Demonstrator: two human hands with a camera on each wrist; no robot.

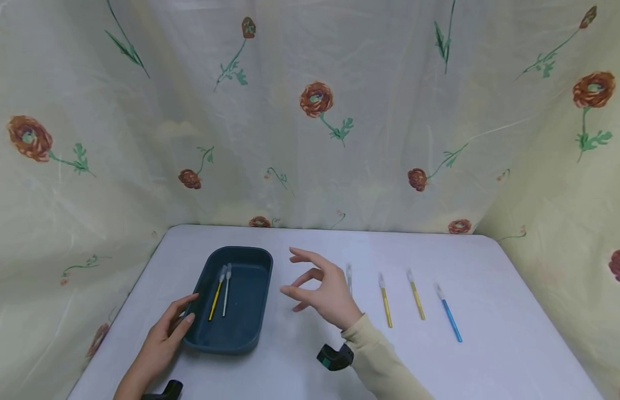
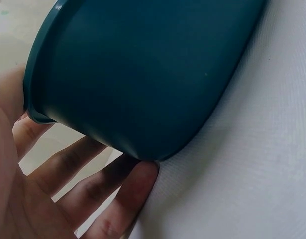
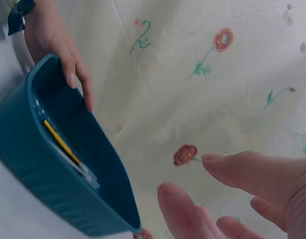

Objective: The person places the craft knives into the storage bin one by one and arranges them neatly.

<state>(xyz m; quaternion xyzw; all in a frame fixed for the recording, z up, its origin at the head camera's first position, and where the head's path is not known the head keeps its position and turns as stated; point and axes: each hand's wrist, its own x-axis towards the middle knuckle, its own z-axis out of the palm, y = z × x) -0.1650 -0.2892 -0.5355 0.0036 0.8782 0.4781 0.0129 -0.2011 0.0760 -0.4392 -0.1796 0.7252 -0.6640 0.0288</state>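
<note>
A dark teal plastic tray (image 1: 257, 311) with raised walls stands on the left of the table. My left hand (image 1: 160, 339) grips its near left side, with thumb and index at the rim and the other fingers against the outer wall (image 2: 138, 89). Inside lie two slim pen-like tools with clear caps, one yellow (image 1: 216, 300) and one silvery white (image 1: 226, 297). To the tray's right my right hand (image 1: 325, 289) hovers with thumb and fingers apart and nothing between them. Just behind that hand lies a clear-capped pale tool (image 1: 349, 278), partly hidden.
Further right on the white table (image 1: 500, 311), more capped tools lie in a spaced row: two yellow ones, a left one (image 1: 385, 303) and a right one (image 1: 416, 297), then a blue one (image 1: 451, 319). A flowered curtain (image 1: 380, 139) hangs behind and along the sides.
</note>
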